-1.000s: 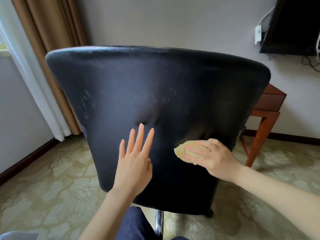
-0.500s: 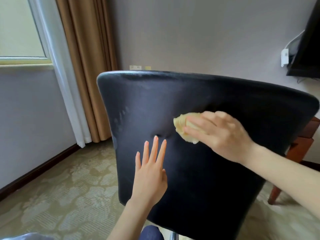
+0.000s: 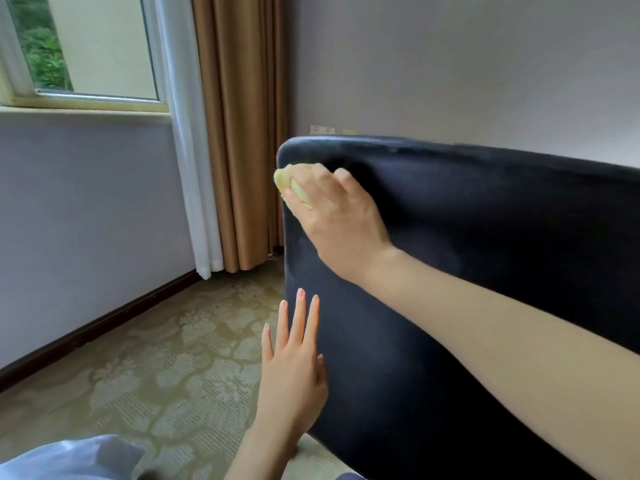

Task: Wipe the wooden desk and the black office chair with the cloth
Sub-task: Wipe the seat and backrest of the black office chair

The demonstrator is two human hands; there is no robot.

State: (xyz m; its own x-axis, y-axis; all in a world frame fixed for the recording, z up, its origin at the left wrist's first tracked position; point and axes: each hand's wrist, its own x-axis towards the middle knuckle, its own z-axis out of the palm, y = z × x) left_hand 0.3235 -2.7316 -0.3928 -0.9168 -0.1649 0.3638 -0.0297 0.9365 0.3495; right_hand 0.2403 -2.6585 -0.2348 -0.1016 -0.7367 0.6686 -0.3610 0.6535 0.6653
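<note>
Two hands | right hand [image 3: 343, 223] fingers clamped on cloth [image 3: 294, 188] at chair [image 3: 485, 220] corner | left hand [image 3: 294, 382] fingers straight, at chair edge

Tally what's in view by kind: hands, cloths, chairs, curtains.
Hands: 2, left hand and right hand
Cloths: 1, yellow cloth
Chairs: 1, black chair
Curtains: 2, brown curtain and white curtain
Total: 6

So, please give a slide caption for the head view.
Right hand wipes upper corner of black chair with yellow cloth; left hand open below.
</note>
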